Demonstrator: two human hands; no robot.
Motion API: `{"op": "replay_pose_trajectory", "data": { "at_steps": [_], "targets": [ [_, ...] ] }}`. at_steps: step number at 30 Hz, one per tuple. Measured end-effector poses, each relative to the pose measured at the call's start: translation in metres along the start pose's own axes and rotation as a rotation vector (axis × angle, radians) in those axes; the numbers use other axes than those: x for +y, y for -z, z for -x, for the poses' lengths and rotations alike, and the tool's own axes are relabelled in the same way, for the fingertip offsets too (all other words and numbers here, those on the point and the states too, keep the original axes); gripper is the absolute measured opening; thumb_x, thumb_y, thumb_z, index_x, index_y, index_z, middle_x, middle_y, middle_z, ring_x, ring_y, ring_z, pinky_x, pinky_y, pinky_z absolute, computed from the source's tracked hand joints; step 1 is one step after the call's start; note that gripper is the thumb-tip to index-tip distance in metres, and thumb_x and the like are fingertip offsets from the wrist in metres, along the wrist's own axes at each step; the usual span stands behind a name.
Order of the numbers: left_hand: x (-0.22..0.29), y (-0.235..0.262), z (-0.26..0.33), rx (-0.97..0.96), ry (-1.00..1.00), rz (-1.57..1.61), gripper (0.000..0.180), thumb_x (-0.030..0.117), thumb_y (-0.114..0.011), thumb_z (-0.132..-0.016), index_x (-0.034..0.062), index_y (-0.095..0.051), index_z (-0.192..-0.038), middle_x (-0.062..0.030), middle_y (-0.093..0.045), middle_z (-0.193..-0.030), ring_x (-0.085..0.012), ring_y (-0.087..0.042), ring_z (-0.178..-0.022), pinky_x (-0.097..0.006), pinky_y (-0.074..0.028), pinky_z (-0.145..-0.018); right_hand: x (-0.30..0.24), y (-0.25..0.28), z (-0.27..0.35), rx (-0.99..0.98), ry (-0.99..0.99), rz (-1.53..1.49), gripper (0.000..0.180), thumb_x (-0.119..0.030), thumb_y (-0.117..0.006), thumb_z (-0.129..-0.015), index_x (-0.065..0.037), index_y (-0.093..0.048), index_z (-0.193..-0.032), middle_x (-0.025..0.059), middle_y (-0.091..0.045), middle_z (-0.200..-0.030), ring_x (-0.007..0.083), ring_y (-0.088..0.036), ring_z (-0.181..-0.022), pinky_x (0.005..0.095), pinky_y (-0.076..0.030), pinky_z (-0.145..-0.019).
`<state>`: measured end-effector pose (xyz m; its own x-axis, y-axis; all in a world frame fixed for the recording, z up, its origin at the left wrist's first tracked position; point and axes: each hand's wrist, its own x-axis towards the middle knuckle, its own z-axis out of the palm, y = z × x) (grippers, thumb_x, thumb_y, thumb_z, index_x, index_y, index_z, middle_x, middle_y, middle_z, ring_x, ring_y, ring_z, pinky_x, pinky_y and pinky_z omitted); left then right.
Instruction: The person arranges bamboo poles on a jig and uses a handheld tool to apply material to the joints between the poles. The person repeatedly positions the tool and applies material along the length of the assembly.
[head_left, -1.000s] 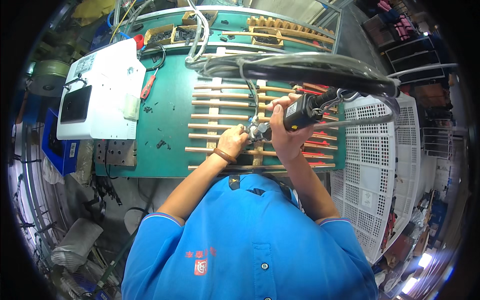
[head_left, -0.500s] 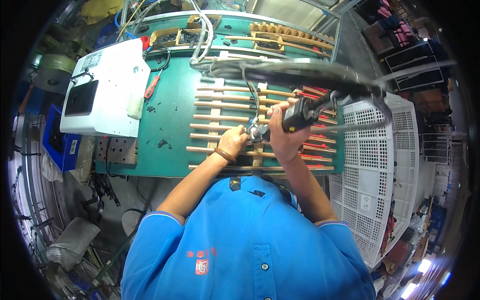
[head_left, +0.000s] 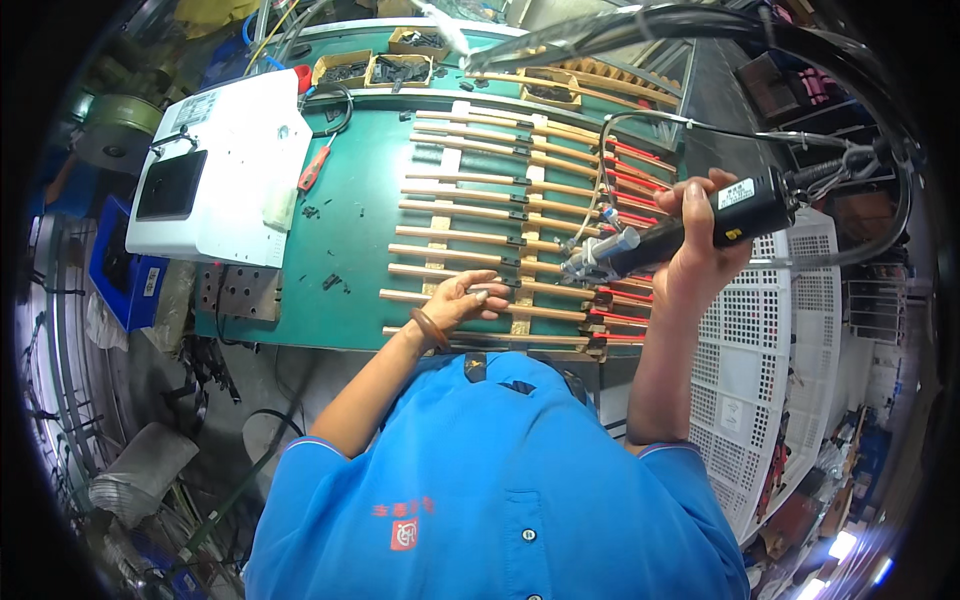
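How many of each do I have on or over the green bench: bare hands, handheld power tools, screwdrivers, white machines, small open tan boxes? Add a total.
Bare hands: 2, left hand and right hand
Handheld power tool: 1
Screwdriver: 1
White machine: 1
Small open tan boxes: 4
Total: 9

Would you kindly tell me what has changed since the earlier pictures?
The right hand, still gripping the black tool, has moved right. The left hand, earlier at the tool's tip, is now apart from it, over the rods. The screwdriver stayed put.
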<state>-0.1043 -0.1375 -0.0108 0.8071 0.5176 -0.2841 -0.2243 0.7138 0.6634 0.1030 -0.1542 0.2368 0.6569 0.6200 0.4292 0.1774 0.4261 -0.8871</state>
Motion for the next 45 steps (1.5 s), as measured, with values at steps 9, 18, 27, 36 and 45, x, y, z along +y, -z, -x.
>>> {"op": "replay_pose_trajectory", "data": {
  "at_steps": [9,18,27,36,45],
  "targets": [
    [-0.012,0.008,0.004,0.130,0.147,-0.043,0.026,0.020,-0.058,-0.092,0.0098,-0.061,-0.115,0.0003,-0.063,-0.079,-0.0051,-0.054,-0.062,-0.019,-0.044,-0.053,0.003,-0.004,0.026,-0.029,-0.062,-0.083,0.030,0.008,-0.056,-0.078,0.004,-0.046,-0.106,0.0081,-0.058,-0.078,0.0150,-0.059,-0.068,0.0291,-0.051,-0.068],
    [-0.016,-0.002,0.001,0.150,-0.060,-0.286,0.032,0.008,-0.062,-0.087,0.0052,-0.057,-0.118,-0.0024,-0.063,-0.086,-0.0087,-0.060,-0.070,-0.021,-0.049,-0.063,0.005,0.000,0.026,-0.050,-0.069,-0.016,0.029,0.005,-0.056,-0.080,0.004,-0.046,-0.107,0.0099,-0.061,-0.083,0.0147,-0.061,-0.070,0.0293,-0.053,-0.068],
    [-0.020,-0.001,-0.003,0.145,-0.074,-0.485,0.025,0.004,-0.066,-0.083,0.0035,-0.062,-0.107,-0.0040,-0.065,-0.095,-0.0093,-0.062,-0.085,-0.023,-0.050,-0.070,0.007,0.001,0.029,-0.060,-0.083,-0.058,0.029,0.007,-0.055,-0.080,0.004,-0.047,-0.107,0.0103,-0.061,-0.082,0.0129,-0.059,-0.070,0.0276,-0.052,-0.068],
    [0.063,0.001,0.019,-0.411,0.088,-0.995,0.026,0.002,-0.065,-0.080,0.0062,-0.066,-0.105,-0.0064,-0.059,-0.089,-0.0180,-0.059,-0.083,-0.032,-0.050,-0.073,0.017,0.008,0.042,-0.081,-0.111,-0.040,0.030,0.007,-0.057,-0.079,0.001,-0.046,-0.106,0.0091,-0.060,-0.081,0.0121,-0.058,-0.072,0.0266,-0.050,-0.069],
    [0.019,-0.037,0.034,-0.400,-0.090,-1.202,0.026,0.003,-0.056,-0.086,0.0065,-0.062,-0.111,-0.0094,-0.060,-0.091,-0.0219,-0.060,-0.084,-0.033,-0.050,-0.076,0.022,0.012,0.036,-0.092,-0.090,-0.024,0.028,0.007,-0.056,-0.080,0.002,-0.046,-0.106,0.0082,-0.061,-0.082,0.0110,-0.058,-0.073,0.0255,-0.050,-0.071]
  ]
}}
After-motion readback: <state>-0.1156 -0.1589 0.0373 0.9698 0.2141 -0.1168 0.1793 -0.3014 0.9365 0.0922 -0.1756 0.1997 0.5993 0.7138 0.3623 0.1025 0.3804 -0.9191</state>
